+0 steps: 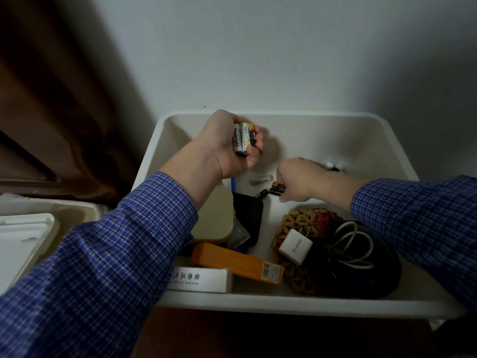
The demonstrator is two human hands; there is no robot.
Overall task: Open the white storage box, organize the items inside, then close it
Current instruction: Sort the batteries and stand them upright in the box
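Observation:
The white storage box (335,130) stands open against the wall. My left hand (224,148) hovers over its far left part, shut on a few batteries (244,138), white and yellow-black. My right hand (302,179) is down on the box floor, its fingers pinched on a dark battery (278,188). Inside lie a white charger plug (295,246), a coiled white cable (353,246) on a dark round thing, a woven mat (307,220), an orange box (235,262), a white printed box (201,280), a cream case (214,218) and a black pouch (249,215).
A white lid (23,244) rests on another container at the left. Brown wooden furniture (51,112) rises behind it. A pale wall (284,47) backs the box. Small white and dark bits (333,166) lie on the box floor near its far wall.

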